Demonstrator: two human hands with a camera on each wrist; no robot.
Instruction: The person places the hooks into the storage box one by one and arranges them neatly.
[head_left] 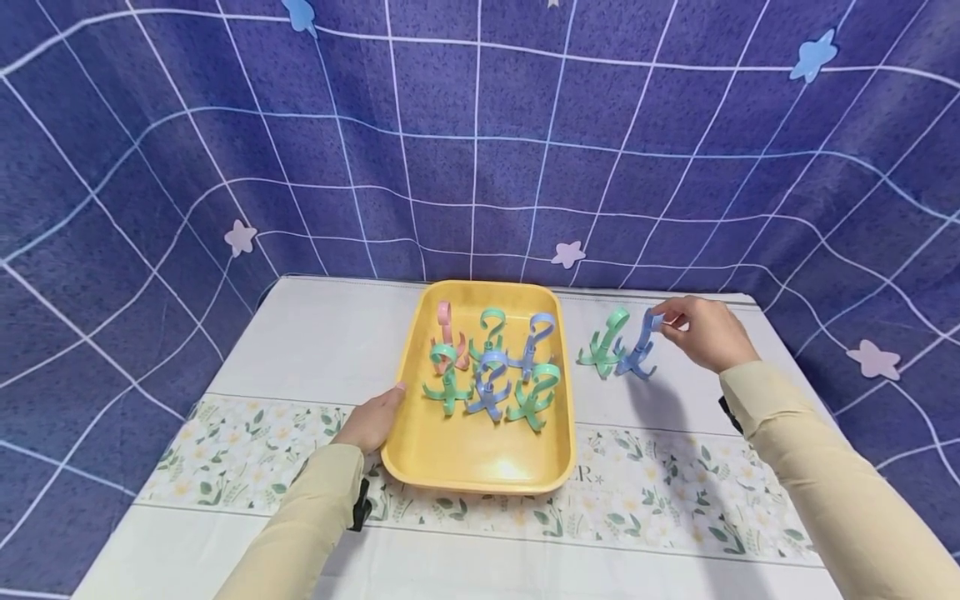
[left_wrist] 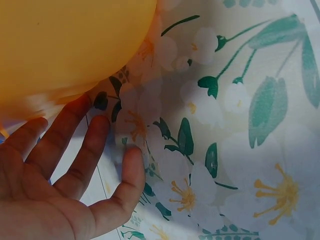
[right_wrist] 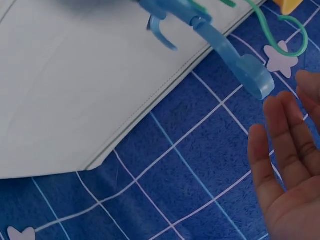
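My right hand point(head_left: 707, 332) is at the top of a blue multi-claw hanging hook point(head_left: 640, 354) standing on the table. In the right wrist view, its fingertips point(right_wrist: 274, 107) are right by the hook's curled end point(right_wrist: 257, 80), with thumb and fingers spread apart. Close beside that hook stands a green claw hook point(head_left: 602, 350). My left hand point(head_left: 375, 418) rests against the left side of a yellow tray point(head_left: 480, 475), fingers extended under its rim in the left wrist view. Inside the tray stand several claw hooks: a pink one point(head_left: 446, 321), green ones point(head_left: 534, 400) and blue ones point(head_left: 489, 392).
The white table point(head_left: 315, 333) has a floral printed band point(head_left: 255, 442) running across it. Behind and around it hangs a blue grid-patterned cloth point(head_left: 442, 158) with star shapes. The tray takes up the table's middle.
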